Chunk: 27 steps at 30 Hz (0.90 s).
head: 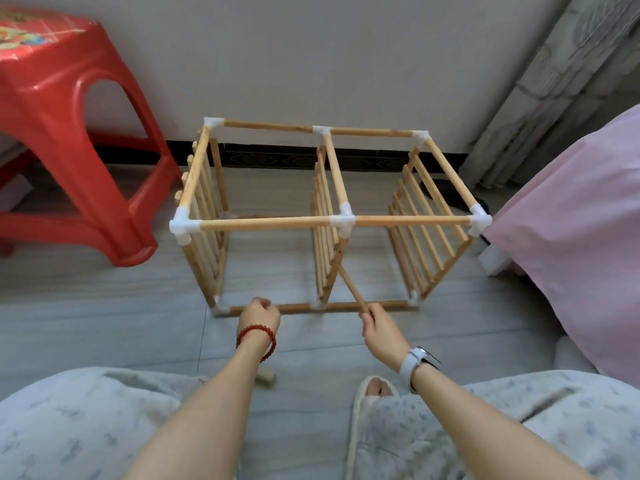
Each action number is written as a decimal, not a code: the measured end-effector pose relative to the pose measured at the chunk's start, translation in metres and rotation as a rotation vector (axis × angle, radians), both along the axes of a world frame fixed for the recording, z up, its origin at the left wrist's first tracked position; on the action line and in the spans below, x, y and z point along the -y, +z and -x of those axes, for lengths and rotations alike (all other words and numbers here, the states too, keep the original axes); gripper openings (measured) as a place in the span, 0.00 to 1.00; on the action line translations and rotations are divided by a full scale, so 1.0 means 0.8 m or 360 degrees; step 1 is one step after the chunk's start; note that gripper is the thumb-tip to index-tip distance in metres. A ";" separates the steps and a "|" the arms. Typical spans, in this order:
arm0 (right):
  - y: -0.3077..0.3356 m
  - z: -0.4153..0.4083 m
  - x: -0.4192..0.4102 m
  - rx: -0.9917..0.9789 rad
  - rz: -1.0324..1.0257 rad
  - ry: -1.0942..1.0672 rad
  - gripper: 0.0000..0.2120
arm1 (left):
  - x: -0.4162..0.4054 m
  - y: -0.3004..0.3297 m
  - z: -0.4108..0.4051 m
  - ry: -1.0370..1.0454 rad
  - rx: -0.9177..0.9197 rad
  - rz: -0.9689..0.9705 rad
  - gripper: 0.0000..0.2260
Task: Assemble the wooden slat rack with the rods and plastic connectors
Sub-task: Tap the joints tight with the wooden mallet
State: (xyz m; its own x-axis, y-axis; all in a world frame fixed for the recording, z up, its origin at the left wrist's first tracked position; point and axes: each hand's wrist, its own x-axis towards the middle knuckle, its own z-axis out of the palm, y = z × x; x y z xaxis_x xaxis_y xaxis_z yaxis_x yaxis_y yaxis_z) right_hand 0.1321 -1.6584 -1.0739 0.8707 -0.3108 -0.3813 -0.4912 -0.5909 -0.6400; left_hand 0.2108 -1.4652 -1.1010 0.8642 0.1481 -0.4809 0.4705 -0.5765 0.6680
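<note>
The wooden slat rack stands on the floor: three upright slat panels joined by rods and white plastic connectors. My right hand grips the near end of a loose wooden rod, which slants up toward the middle slat panel. My left hand is curled at the bottom front rod, left of the middle bottom connector; whether its fingers close round the rod is hidden.
A red plastic stool stands left of the rack. A pink-covered bed fills the right side. The wall runs close behind the rack. A small wooden block lies on the floor by my left forearm. My slippered foot is below.
</note>
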 end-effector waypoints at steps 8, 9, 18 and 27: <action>-0.082 -0.022 -0.045 -0.0596 -0.0308 0.0115 0.06 | -0.026 -0.072 0.006 -0.0869 -0.0244 -0.0385 0.23; -0.088 -0.023 -0.046 -0.0652 -0.0300 0.0132 0.06 | -0.024 -0.081 0.007 -0.1012 -0.0273 -0.0431 0.24; -0.155 -0.027 -0.023 -0.0941 -0.0343 0.0122 0.03 | -0.010 -0.189 0.006 -0.1678 -0.0159 -0.0831 0.32; -0.108 -0.054 0.008 -0.0734 0.0020 0.0490 0.11 | 0.013 -0.152 -0.018 -0.1194 -0.0231 -0.0491 0.08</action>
